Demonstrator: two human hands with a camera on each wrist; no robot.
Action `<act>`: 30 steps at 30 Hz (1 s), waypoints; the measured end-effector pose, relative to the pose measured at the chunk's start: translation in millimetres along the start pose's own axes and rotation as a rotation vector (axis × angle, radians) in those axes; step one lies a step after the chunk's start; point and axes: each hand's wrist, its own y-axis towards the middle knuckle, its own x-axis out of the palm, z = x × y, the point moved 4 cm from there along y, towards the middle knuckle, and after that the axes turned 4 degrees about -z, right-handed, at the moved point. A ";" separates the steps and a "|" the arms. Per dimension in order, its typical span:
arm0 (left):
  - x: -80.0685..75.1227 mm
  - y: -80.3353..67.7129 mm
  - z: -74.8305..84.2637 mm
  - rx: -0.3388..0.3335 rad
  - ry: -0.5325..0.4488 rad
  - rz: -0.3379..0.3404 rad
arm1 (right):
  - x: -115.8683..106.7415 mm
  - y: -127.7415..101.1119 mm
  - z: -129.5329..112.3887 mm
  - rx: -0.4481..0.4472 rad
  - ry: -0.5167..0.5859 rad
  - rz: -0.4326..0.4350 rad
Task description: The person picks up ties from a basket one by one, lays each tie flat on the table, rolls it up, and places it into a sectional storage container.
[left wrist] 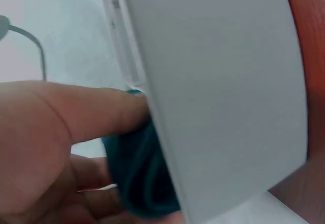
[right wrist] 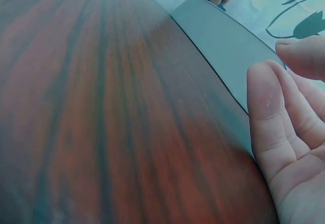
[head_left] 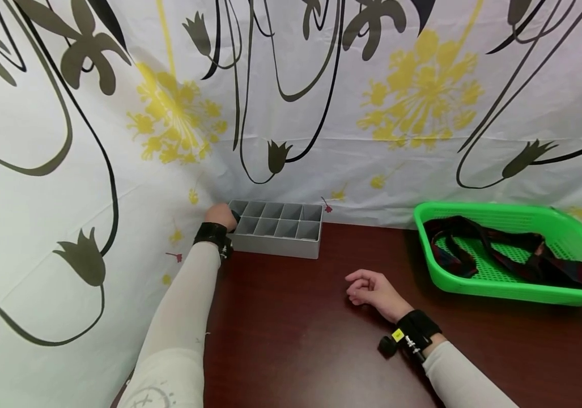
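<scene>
At the left of centre in the head view, the person's left hand (head_left: 221, 216) is at the left end of one grey divided organiser box (head_left: 277, 228), which stands on the dark wooden table (head_left: 291, 340) against the flowered white cloth (head_left: 66, 141) behind it. The left wrist view shows that hand's fingers (left wrist: 96, 109) curled round one dark teal rolled piece of fabric (left wrist: 139, 176), pinching it right against the box's grey outer wall (left wrist: 218, 92); the fabric sits between the fingertips and the wall, touching both, at the lower middle of that frame. How far the roll has gone into a compartment cannot be told. The box shows two rows of compartments, with about eight visible in the head view. Right of centre, lower in the frame, the right hand (head_left: 372, 290) rests on the table with its fingers loosely curled and slightly apart, holding nothing; the right wrist view shows its fingers (right wrist: 284, 127) relaxed, with the box's long side near them. At the right of the head view stands one green plastic basket (head_left: 500, 283), holding dark striped neckties (head_left: 500, 249) tangled together, one trailing over the basket's right rim; their number cannot be counted.
</scene>
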 end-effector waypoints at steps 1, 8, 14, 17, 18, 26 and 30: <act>-0.4 -1.5 0.7 -0.002 -0.014 -0.005 | 0.4 0.3 -0.3 -0.003 -0.001 0.000; -2.3 -11.9 -3.6 0.004 -0.036 0.064 | 2.8 0.8 -0.7 0.003 -0.008 -0.003; 4.5 -11.7 -8.4 0.038 0.035 0.116 | 1.2 1.6 1.0 0.009 -0.013 0.006; 7.5 -10.2 -7.2 0.075 0.067 0.136 | 0.2 0.6 1.4 0.016 -0.015 0.009; 8.5 -10.0 -6.5 0.087 0.072 0.131 | 0.0 0.2 1.5 0.018 -0.017 0.008; 14.6 -10.5 -3.2 0.128 0.117 0.085 | -0.8 -0.6 1.5 0.018 -0.017 0.008; 17.0 -8.6 -5.8 0.112 0.092 0.079 | 0.2 0.6 1.7 0.018 -0.019 0.005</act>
